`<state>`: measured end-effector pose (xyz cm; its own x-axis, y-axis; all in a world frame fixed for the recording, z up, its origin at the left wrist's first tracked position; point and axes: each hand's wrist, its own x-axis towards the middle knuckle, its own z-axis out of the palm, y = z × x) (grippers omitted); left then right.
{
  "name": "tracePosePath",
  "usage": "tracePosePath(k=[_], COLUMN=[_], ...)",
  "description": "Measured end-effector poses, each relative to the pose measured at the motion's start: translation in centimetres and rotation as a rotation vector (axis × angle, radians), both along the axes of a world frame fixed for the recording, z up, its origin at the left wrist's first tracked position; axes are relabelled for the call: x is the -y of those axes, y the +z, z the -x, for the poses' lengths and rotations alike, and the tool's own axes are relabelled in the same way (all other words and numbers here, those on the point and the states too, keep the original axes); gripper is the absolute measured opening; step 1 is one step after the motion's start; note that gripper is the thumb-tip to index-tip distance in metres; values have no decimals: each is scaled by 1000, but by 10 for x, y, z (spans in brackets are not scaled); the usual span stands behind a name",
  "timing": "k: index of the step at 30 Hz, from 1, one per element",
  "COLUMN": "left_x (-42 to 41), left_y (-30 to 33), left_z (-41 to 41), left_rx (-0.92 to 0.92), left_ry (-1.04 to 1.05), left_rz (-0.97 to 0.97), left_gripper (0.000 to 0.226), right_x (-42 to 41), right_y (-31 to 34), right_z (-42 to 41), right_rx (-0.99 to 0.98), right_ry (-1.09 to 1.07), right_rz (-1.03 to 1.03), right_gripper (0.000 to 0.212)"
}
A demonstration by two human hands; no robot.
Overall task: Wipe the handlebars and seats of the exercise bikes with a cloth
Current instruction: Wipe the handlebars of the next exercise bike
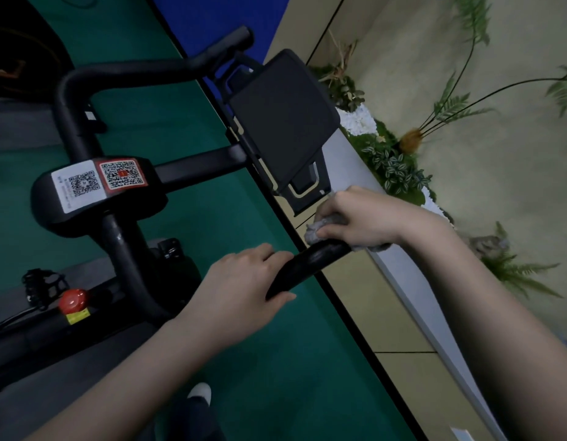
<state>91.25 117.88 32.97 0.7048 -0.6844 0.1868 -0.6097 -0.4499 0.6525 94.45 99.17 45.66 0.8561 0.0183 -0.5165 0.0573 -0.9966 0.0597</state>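
Observation:
A black exercise bike's handlebar (307, 261) curves from the stem toward me at lower centre. My left hand (241, 281) grips its near section, fingers curled over the top and thumb under it. At the bar's right tip, my right hand (361, 219) holds a bunched grey cloth (317, 232) wrapped round the end. The far grip of the handlebar (155, 70) arcs across the upper left. The seat is out of view.
A dark tablet screen (282, 122) is mounted ahead of the bars. The stem cover (97, 189) carries two QR stickers. A red knob (73, 300) sits low left. Green flooring (276, 361) lies below; a planter ledge with ferns (393, 163) runs along the right.

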Motion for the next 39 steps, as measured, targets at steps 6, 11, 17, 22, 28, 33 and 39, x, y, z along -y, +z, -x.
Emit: tracePosePath(k=[6,11,17,22,28,33,39], left_x=[1,19,46,47,46,46,46], left_y=[2,9,14,10,10,10,11], left_z=[-3,-6,-12,-10,-8,-8,-7], left_rx=[13,34,2,-15,-17,-6,-14], left_ry=[9,39,25,38,34,27,25], left_rz=[-17,-24,-41,-14,1,6,12], left_gripper=[53,56,52,48,47,46,46], right_x=[21,30,26,12,-10,15,23], right_y=[17,4,-40,-73,-91,-71,-89], right_z=[-3,20,67,68,65,55,77], right_rx=[30,272,952,1331,1589,1335,1286], right_ry=[-212,-199,-244,-481,-742,-883,-834], right_rz=[-94,-210,-423,-517,-675,-1047,-1146], right_gripper=[14,14,15,21,24,24,20])
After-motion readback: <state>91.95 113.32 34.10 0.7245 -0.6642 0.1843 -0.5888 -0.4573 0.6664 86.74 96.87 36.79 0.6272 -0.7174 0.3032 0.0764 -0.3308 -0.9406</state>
